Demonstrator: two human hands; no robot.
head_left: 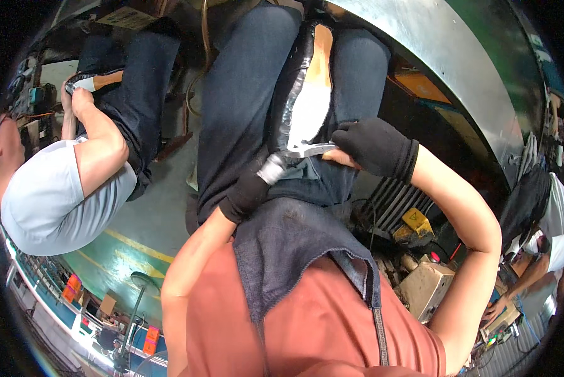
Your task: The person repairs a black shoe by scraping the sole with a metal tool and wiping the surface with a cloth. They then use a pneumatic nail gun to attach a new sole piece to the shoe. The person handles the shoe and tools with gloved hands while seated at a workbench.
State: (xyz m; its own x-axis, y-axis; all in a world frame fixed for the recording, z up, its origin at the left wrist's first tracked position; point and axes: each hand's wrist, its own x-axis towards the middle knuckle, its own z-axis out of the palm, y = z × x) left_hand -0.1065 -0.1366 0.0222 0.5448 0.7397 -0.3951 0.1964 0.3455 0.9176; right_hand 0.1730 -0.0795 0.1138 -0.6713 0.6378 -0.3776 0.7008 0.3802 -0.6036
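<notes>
A shoe with a shiny black upper lies sole up between my thighs, its white and tan insole facing me. My right hand, in a black fingerless glove, is closed round the handles of metal pliers. The jaws meet the upper's edge at the shoe's near end; their exact bite is too small to make out. My left hand, also in a black glove, with white tape round the fingers, grips that same end beside the jaws. Some of its fingertips are hidden.
At my left a seated co-worker handles a similar shoe. A curved metal panel borders my right knee. Low on the right are a yellow pedal and a worn machine box. Another person's arm shows at the far right.
</notes>
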